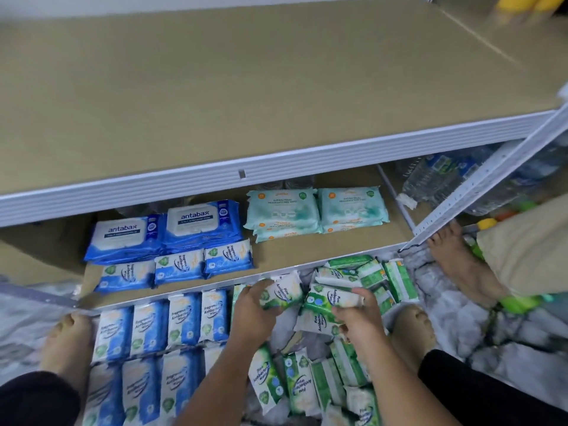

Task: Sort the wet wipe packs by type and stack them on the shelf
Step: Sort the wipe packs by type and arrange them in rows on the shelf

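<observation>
Down on the floor between the person's bare feet (69, 342), small blue packs (159, 329) stand in rows on the left and green packs (295, 382) lie heaped on the right. Above the heap, the left hand (255, 305) curls its fingers round one green pack (284, 292), while the right hand (358, 315) grips another green pack (325, 302) beside it. Behind them the low shelf (292, 253) carries big blue packs (163, 232), pale teal packs (316, 210) and three little blue ones (175, 267).

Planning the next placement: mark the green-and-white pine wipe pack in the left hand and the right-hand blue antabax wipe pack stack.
Green-and-white pine wipe pack (287, 289): head view, its printed front face.
Right-hand blue antabax wipe pack stack (196, 221): head view, top pack's white label.
</observation>
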{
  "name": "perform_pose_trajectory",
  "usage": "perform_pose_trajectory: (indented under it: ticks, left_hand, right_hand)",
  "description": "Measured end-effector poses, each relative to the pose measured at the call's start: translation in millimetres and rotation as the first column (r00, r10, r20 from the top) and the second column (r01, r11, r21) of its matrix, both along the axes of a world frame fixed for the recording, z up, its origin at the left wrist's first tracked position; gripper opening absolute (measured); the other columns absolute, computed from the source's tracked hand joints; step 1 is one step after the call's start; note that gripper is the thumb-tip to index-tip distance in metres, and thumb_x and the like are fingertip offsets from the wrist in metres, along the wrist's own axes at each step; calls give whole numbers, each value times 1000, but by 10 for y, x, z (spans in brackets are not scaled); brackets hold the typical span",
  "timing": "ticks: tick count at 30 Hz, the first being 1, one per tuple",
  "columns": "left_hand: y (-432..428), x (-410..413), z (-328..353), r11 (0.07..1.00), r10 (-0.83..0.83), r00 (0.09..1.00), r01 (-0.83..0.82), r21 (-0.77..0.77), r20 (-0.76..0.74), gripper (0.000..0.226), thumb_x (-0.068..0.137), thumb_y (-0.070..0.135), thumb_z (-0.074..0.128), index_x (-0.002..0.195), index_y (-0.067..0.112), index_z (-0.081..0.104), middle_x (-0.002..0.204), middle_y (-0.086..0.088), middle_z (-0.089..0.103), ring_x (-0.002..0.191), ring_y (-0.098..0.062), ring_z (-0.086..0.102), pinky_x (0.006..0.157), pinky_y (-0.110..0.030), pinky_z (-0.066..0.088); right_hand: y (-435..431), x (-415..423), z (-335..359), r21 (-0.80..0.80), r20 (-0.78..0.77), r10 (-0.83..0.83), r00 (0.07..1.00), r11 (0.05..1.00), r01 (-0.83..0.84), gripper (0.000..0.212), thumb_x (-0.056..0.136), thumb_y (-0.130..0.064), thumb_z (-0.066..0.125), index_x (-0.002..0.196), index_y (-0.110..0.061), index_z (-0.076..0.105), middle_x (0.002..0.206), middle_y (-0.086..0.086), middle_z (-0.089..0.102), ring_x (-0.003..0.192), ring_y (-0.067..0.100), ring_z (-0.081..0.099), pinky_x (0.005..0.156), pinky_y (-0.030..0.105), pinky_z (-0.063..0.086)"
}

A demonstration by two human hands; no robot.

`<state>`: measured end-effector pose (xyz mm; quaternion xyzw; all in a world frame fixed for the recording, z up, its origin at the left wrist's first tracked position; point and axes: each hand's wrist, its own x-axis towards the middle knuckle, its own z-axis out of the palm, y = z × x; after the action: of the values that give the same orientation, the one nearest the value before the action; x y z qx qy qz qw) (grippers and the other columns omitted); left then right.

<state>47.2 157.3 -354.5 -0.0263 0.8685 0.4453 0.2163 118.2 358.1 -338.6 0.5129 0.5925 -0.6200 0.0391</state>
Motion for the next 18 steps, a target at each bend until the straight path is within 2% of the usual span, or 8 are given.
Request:
perform_pose_trajectory:
  ticks: [3, 6, 10, 14, 16, 18]
  left_hand:
    - [56, -75, 48, 996, 84, 996, -82, 37, -34, 51, 78, 9, 84, 116, 30, 58, 115, -1, 61, 94, -17, 61, 69, -21, 43]
    - [148, -226, 39, 990, 138, 988, -135, 40, -71, 49, 77, 13, 86, 112, 29, 55, 117, -1, 55, 95, -19, 60, 74, -27, 46]
    - [306, -519, -49, 992, 126, 979, -124, 18, -163, 48, 75, 14, 88, 117, 17, 65, 122, 1, 46, 101, -16, 51, 83, -16, 37]
    - [489, -772, -201, 997, 79, 978, -80, 2, -193, 48, 77, 10, 85, 121, 19, 69, 127, -1, 52, 109, -20, 56, 96, -25, 45]
    - [573, -862, -288, 998, 60, 981, -65, -21, -184, 51, 79, 8, 82, 126, 21, 68, 134, -5, 51, 117, -17, 52, 102, -20, 37]
    - [650, -918, -357, 995, 77, 981, -87, -46, -177, 51, 81, 8, 80, 128, 22, 67, 139, -8, 48, 128, -18, 47, 100, -14, 29]
  right_hand:
    - [80, -110, 65, -16, -92, -82, 992, 997, 81, 65, 84, 12, 71, 129, -25, 43, 105, 6, 58, 82, 26, 63, 57, 35, 48]
    - [248, -287, 79, 23, -130, -77, 989, 997, 80, 59, 85, 11, 70, 124, -25, 44, 102, 5, 60, 82, 24, 63, 61, 34, 50]
    - [470, -659, -22, 70, -158, -42, 986, 996, 54, 45, 86, 7, 73, 116, -20, 54, 108, 9, 64, 89, 26, 68, 63, 32, 56]
    - [611, -998, -218, 35, -195, -118, 974, 991, 127, 45, 86, 8, 73, 114, -21, 53, 98, 1, 62, 82, 22, 69, 71, 32, 59]
    - [636, -1123, -353, 60, -203, -98, 974, 992, 113, 46, 84, 8, 74, 115, -20, 53, 100, 0, 63, 83, 21, 69, 75, 33, 60]
    - [659, -1205, -497, 143, -190, -60, 980, 986, 88, 44, 83, 4, 77, 112, -21, 56, 98, -6, 64, 90, 22, 69, 83, 38, 60]
